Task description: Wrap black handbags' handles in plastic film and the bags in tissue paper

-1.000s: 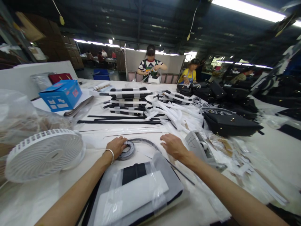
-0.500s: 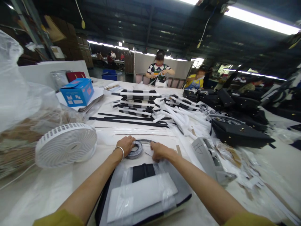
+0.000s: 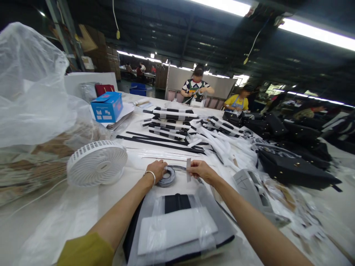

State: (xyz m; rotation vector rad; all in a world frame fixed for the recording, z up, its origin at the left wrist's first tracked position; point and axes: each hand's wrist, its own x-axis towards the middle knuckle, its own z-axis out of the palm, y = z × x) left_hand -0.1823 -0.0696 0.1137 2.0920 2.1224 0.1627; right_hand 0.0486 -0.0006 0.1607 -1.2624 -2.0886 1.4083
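My left hand (image 3: pixel 157 171), with a white bangle at the wrist, is closed on the left side of a coiled grey strap (image 3: pixel 169 180) lying on the table. From the coil, one length of strap runs right towards my right hand (image 3: pixel 202 172). That hand pinches a short, flat grey strip (image 3: pixel 189 176), held upright, that looks like tape. Whether its fingers also grip the strap's end cannot be made out. Just in front of me, below both hands, lies a black bag (image 3: pixel 177 202) wrapped in clear plastic, with white foam sheet (image 3: pixel 177 231) over it.
A white fan (image 3: pixel 97 164) stands left, near a blue box (image 3: pixel 107 107) and clear plastic sheeting (image 3: pixel 30 88). A grey tape dispenser (image 3: pixel 251 190) sits right. Black strips (image 3: pixel 166 143), wrapped bundles and white foam pieces lie ahead. Black bags (image 3: pixel 294 166) are piled right; two co-workers sit beyond.
My right hand has lifted slightly and now shows the grey strip upright in its fingers. My left hand stays at the coil. The whole view has shifted rightward in the picture.
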